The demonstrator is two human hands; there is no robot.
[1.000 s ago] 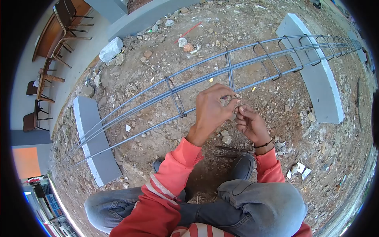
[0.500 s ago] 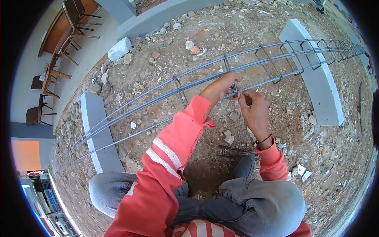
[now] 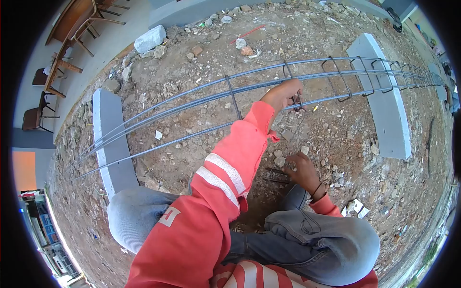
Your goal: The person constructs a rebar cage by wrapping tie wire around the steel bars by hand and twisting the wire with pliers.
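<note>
A long cage of steel rebar [image 3: 192, 102] runs across the view, with bent square stirrups [image 3: 234, 98] around several bars. My left hand [image 3: 283, 94] is closed around a stirrup at the lower bar, and its fingertips are partly hidden. A thin wire [image 3: 300, 126] appears to hang below that joint. Lower down, my right hand [image 3: 306, 172] is off the cage with fingers apart. It is close to a dark metal tool with two long handles [image 3: 277, 181] on the dirt by my shoe; whether they touch I cannot tell.
Grey concrete blocks support the cage at the left [image 3: 113, 139] and right [image 3: 388, 113]. Stones and rubble cover the dirt ground, with a large pale rock [image 3: 150, 39] near the raised floor. Chairs [image 3: 34, 115] stand at upper left. My bent knees [image 3: 331, 245] flank the work.
My right hand has left the stirrup joint and moved down toward the two-handled tool. My left hand stays at the joint. The view has shifted slightly.
</note>
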